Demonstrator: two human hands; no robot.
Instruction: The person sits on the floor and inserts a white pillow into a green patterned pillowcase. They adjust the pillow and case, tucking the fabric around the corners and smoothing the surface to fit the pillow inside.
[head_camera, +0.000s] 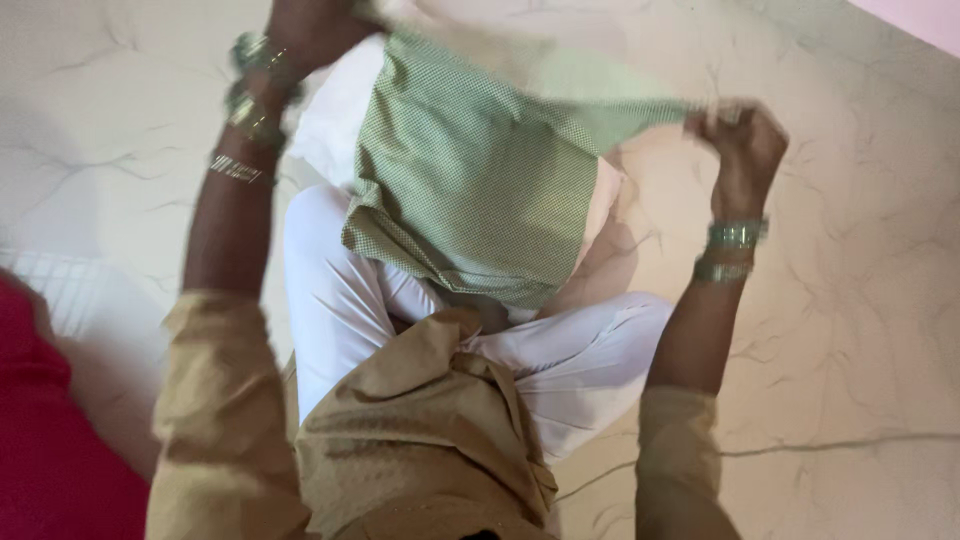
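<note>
Pale marbled flooring (860, 330) with thin dark veins lies under us. We hold a green checked cloth (470, 180) up between our hands — our left hand (310, 30) grips its upper corner near the top edge, though we cannot tell how the fingers close, and our right hand (745, 140) pinches the opposite edge. It hangs over white trousers (340, 300). Bangles (735, 245) circle both wrists — a red cloth (50, 440) sits at left.
</note>
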